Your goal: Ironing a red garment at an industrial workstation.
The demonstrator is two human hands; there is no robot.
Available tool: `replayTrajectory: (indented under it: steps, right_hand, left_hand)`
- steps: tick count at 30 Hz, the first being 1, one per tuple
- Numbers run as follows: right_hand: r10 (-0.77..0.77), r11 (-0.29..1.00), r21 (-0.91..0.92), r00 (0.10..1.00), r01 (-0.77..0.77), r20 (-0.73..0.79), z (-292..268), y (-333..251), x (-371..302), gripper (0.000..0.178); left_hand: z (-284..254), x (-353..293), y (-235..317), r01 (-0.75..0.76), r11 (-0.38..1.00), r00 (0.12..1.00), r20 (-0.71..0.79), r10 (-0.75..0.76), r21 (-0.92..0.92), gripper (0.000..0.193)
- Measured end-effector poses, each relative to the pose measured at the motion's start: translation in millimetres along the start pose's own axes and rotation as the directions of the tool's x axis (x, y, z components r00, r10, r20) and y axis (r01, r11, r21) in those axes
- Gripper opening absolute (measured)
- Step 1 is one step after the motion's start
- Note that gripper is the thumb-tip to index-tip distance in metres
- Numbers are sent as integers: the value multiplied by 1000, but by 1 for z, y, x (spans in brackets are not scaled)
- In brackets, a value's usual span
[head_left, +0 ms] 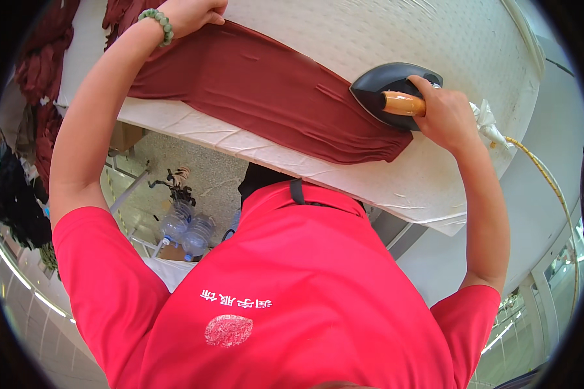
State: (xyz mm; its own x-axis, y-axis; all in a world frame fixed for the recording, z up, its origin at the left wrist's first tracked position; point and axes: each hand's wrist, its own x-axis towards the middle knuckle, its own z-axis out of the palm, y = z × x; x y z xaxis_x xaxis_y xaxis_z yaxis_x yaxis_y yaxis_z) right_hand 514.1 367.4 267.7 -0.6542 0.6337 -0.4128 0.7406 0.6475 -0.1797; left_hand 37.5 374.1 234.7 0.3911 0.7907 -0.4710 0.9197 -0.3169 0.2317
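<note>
A dark red garment piece (259,91), long and narrow like a sleeve or leg, lies across the white padded ironing table with a few creases in it. At its far left edge, my left hand (191,14) pinches the fabric, a green bead bracelet on the wrist. My right hand (446,113) is wrapped round the wooden handle of a dark steam iron (389,81). The iron's pointed tip faces left and its sole rests over the right end of the garment, partly on the bare table cover.
The white ironing table (486,52) has a near edge close to my waist. A yellowish hose (545,168) runs from the iron down the right side. More dark red garments (45,65) are heaped at left, above black cloth (16,201). Plastic bottles (198,236) stand on the floor below.
</note>
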Motion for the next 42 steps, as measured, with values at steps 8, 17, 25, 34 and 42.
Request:
replayTrajectory:
  steps: [8, 17, 25, 34, 42]
  right_hand:
    - [118, 991, 64, 993, -117, -18, -11, -4, 11, 60]
    - [238, 964, 127, 971, -232, -30, -39, -18, 43, 47]
    - [445, 884, 141, 894, -446, 41, -34, 11, 54, 38]
    - [748, 663, 167, 640, -730, -175, -23, 165, -4, 53]
    - [467, 820, 103, 553, -563, -690, 44, 84, -119, 45]
  left_hand:
    - [4, 58, 33, -211, 962, 962, -138, 236, 172, 27]
    - [-16, 116, 128, -254, 966, 959, -117, 258, 44, 25]
    - [8, 57, 125, -176, 938, 697, -711, -94, -297, 19]
    - [53, -127, 54, 237, 956, 790, -538, -294, -173, 23]
    - [56, -130, 19, 9, 902, 896, -396, -199, -432, 30]
